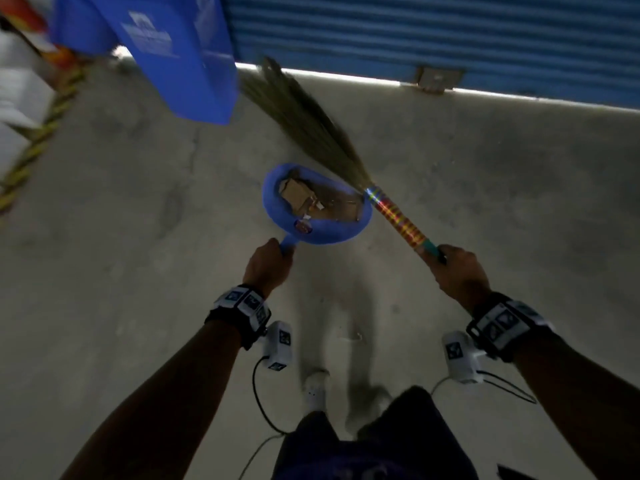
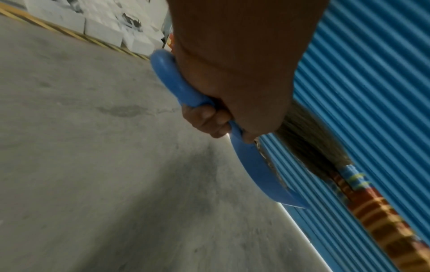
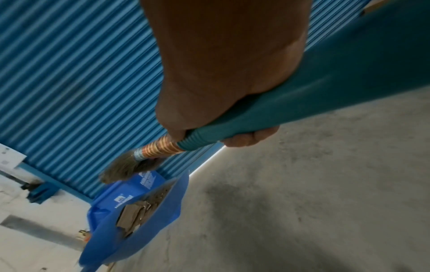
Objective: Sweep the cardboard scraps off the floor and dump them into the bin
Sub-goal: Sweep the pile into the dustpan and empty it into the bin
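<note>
My left hand grips the handle of a blue dustpan, held above the floor. Brown cardboard scraps lie inside the dustpan; the scraps also show in the right wrist view. My right hand grips the teal end of a grass broom with a striped shiny handle. Its bristles point up and left, over the pan's far edge. A blue bin stands at the top left, beyond the pan. In the left wrist view my left hand is curled round the pan handle.
A blue corrugated shutter runs along the far side with a bright gap at its foot. Yellow-black tape and white stacked blocks line the left. Grey concrete floor lies all around. My shoe shows below.
</note>
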Action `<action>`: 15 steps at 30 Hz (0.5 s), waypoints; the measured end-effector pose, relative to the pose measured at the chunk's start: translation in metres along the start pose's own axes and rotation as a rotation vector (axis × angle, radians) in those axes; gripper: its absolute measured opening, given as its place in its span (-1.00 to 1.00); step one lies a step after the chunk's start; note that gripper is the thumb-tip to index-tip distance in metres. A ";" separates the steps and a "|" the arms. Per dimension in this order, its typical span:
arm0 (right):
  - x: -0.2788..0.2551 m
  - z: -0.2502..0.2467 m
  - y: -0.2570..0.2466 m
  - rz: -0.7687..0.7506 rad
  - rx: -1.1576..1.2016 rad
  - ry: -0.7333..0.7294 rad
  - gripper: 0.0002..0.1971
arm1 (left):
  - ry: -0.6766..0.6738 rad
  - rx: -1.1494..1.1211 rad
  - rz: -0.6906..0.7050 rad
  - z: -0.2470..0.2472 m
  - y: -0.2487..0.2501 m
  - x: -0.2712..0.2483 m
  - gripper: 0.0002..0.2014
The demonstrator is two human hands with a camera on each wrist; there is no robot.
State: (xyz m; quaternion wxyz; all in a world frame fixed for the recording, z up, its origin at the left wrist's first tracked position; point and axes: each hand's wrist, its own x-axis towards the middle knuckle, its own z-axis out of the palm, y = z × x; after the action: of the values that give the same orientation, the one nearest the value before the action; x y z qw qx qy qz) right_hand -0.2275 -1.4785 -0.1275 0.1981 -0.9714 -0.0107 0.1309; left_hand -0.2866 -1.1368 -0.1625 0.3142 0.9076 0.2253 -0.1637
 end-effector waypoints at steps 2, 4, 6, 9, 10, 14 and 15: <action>0.025 -0.009 -0.024 -0.022 0.006 -0.002 -0.51 | 0.034 0.008 -0.010 -0.022 0.002 0.012 -0.56; 0.053 -0.014 -0.043 -0.052 0.023 -0.007 -0.54 | 0.057 0.019 -0.036 -0.039 0.003 0.028 -0.55; 0.081 -0.017 -0.058 -0.084 0.017 -0.024 -0.56 | 0.073 0.027 -0.051 -0.051 0.004 0.047 -0.56; 0.129 -0.012 -0.074 -0.101 0.071 -0.043 -0.56 | 0.113 0.048 -0.074 -0.063 0.006 0.079 -0.57; 0.145 -0.008 -0.077 -0.115 0.090 -0.048 -0.56 | 0.121 0.054 -0.087 -0.065 0.007 0.088 -0.58; 0.184 0.001 -0.095 -0.090 0.134 -0.072 -0.56 | 0.122 0.061 -0.103 -0.075 0.015 0.120 -0.63; 0.187 0.000 -0.099 -0.072 0.144 -0.069 -0.55 | 0.122 0.052 -0.096 -0.078 0.017 0.127 -0.63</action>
State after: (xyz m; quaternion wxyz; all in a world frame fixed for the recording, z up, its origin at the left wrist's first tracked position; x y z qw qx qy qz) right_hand -0.0441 -1.3733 -0.1357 0.2717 -0.9484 -0.0431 0.1577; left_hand -0.1582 -1.0598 -0.1513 0.2679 0.9120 0.2828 -0.1285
